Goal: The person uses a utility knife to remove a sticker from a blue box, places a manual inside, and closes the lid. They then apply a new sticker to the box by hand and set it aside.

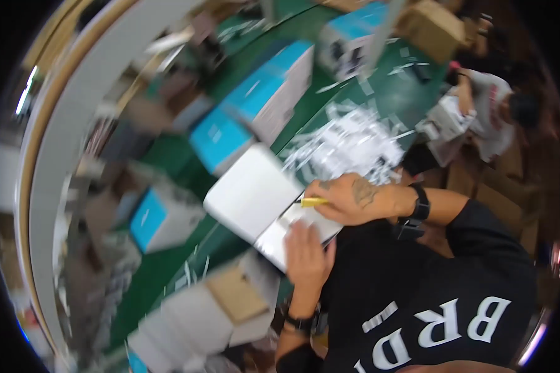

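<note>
A white box (254, 191) lies open before me at the edge of the green table, its lid tipped back away from me. My left hand (308, 253) rests with fingers stretched out on the near half of the box, over a pale, blurred surface. Just to its right, my right hand (347, 200) is closed around a small yellow tool (314, 202), held over the box by the hinge line. Motion blur hides the tool's exact kind.
A pile of white paper strips (348, 146) lies beyond my right hand. Blue-and-white boxes (221, 140) stand in a row on the green table (298, 121). White cartons (180, 323) are stacked at lower left. Another person (488, 112) handles a white box at upper right.
</note>
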The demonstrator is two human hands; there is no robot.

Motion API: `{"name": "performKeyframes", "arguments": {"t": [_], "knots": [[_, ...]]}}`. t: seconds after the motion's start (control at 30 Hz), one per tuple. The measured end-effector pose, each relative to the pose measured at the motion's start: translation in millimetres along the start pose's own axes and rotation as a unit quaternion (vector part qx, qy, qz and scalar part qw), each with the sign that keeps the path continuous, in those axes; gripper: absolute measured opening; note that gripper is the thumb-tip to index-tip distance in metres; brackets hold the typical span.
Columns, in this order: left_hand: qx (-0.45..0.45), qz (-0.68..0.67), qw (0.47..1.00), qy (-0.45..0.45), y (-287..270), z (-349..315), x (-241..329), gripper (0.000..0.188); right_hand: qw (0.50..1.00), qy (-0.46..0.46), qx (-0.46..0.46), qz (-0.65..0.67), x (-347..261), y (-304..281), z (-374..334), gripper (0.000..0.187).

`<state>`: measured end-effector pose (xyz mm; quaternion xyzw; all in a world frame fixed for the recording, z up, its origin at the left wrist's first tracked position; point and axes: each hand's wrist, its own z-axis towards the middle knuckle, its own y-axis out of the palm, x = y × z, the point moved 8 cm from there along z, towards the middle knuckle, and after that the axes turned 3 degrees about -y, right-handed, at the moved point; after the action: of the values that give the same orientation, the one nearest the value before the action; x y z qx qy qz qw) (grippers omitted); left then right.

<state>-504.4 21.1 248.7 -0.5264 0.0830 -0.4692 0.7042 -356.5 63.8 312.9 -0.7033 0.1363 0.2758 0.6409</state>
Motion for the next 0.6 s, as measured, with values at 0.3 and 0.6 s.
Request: {"name": "performKeyframes", "arguments": {"t": [0.3,0.6], "knots": [[0.076,0.002,0.996,0.038,-9.1,-27.4,-6.0,0.034,0.991,-0.067,-0.114,0.013,-33.6,83.4,60.1,0.028],[0.075,-0.003,0.995,0.062,-9.7,-27.1,-11.8,0.031,0.995,-0.069,-0.038,0.058,-38.7,93.9,61.0,0.023]]}}
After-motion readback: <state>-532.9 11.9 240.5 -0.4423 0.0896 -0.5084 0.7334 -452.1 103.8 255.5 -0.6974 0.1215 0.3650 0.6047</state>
